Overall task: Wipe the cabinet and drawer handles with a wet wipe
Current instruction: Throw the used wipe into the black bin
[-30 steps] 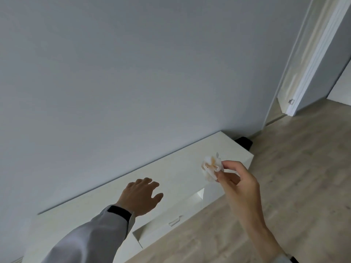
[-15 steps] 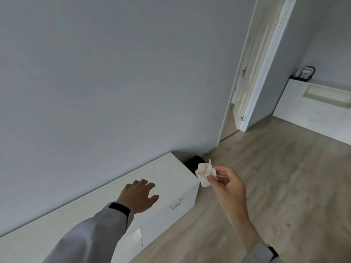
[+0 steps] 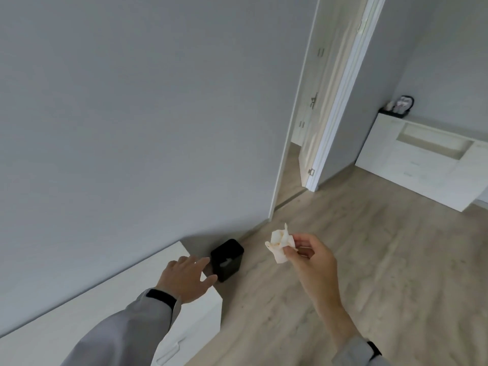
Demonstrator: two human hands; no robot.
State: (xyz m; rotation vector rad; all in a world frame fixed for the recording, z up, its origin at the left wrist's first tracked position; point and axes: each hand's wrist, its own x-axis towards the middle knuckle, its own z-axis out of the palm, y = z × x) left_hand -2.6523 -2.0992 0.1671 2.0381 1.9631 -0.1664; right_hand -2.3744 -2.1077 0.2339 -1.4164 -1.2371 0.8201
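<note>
Wipe (image 3: 280,245), crumpled and pinched by the right hand (image 3: 314,262) just right of the black bin (image 3: 229,257), should probably move right over it before dropping; the left hand (image 3: 184,280) hangs with spread fingers over the white cabinet (image 3: 79,315).

Grey wall (image 3: 132,114), wood floor (image 3: 383,260), open door (image 3: 327,101)
A small black bin (image 3: 227,260) stands on the floor at lower centre, against the wall; the white door stands ajar in the upper right.

Head-worn wide view, downward, near the cabinet (image 3: 79,318)
</note>
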